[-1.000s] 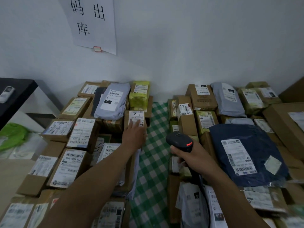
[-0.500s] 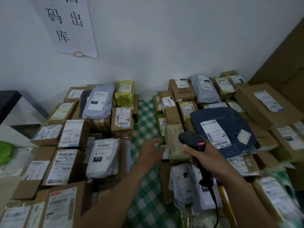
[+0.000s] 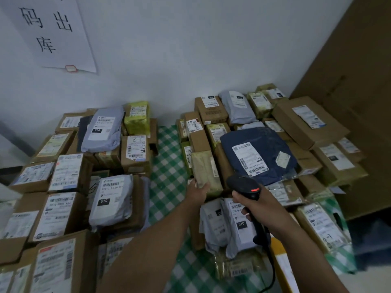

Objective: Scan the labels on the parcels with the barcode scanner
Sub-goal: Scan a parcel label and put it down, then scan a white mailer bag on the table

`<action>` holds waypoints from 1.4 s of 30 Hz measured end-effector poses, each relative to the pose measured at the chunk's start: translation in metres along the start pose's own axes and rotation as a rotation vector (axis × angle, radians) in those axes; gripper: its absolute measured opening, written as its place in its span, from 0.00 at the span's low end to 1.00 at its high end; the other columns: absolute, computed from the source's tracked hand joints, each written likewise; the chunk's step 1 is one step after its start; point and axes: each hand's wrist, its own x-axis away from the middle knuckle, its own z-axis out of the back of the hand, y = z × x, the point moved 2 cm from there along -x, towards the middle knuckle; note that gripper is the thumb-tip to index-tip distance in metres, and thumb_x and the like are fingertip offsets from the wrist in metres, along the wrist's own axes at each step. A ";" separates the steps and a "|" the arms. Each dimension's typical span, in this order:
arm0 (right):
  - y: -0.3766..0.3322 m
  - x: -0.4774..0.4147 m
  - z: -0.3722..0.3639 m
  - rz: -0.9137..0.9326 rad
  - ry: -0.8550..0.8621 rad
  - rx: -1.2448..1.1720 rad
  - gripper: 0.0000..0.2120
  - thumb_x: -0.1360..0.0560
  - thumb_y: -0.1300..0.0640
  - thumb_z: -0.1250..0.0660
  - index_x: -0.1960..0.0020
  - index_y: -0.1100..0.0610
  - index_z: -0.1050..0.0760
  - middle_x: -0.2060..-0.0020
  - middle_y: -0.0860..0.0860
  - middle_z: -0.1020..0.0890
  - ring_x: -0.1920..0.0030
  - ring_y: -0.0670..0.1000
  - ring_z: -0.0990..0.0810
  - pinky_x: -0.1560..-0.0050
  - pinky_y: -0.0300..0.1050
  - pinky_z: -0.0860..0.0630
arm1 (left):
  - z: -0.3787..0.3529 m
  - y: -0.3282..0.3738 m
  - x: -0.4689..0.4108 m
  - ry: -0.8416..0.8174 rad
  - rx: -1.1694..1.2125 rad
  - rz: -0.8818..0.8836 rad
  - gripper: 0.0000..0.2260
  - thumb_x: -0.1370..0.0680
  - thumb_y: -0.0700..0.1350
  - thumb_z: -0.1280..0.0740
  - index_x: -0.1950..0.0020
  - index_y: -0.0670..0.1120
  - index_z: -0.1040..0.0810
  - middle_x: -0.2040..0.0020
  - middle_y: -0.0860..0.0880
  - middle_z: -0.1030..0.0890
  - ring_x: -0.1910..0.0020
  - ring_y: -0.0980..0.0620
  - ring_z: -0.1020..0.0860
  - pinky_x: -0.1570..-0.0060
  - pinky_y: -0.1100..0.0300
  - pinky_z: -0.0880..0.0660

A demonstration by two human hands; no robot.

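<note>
Gripping the black barcode scanner in the right grip, fingers curling tight round the handle, the head with its red light pointing away over the parcels, the cable trailing down toward the near edge. Holding the scanner low above the right-hand pile, over two grey mailer bags and just short of a navy bag parcel lying with its white label up.

Reaching across with the left grip and pinching the near end of an olive taped parcel, thumb side on top, the fingers underneath hidden. Resting or lifting off the pile: cannot tell. Lying at the inner edge of the right-hand pile, that parcel, just beside the strip of green-checked cloth showing between the two piles.

Facing, on the far side of the strip, a left-hand pile of cardboard boxes and grey mailers, labels mostly upward. Hanging on the white wall above it, a paper sheet with large black characters.
</note>
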 end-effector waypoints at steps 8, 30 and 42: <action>0.014 0.001 -0.002 0.007 0.000 -0.037 0.09 0.22 0.54 0.26 0.43 0.52 0.18 0.54 0.55 0.13 0.65 0.48 0.20 0.59 0.44 0.22 | 0.024 -0.022 0.022 -0.059 0.418 0.079 0.16 0.15 0.41 0.36 0.27 0.43 0.29 0.41 0.48 0.19 0.47 0.54 0.20 0.54 0.63 0.22; 0.004 0.004 -0.055 0.233 0.089 -0.110 0.28 0.33 0.64 0.17 0.37 0.50 0.22 0.47 0.49 0.13 0.44 0.49 0.15 0.43 0.49 0.19 | 0.069 -0.004 0.127 -0.016 0.369 -0.275 0.19 0.25 0.61 0.25 0.34 0.69 0.22 0.34 0.56 0.18 0.36 0.52 0.19 0.35 0.46 0.22; -0.005 0.023 -0.038 0.290 0.020 0.046 0.21 0.26 0.56 0.22 0.36 0.50 0.24 0.52 0.48 0.13 0.57 0.46 0.13 0.58 0.38 0.19 | 0.106 0.027 0.130 0.199 -0.325 -0.531 0.25 0.23 0.55 0.25 0.26 0.58 0.24 0.23 0.57 0.32 0.34 0.56 0.26 0.49 0.68 0.24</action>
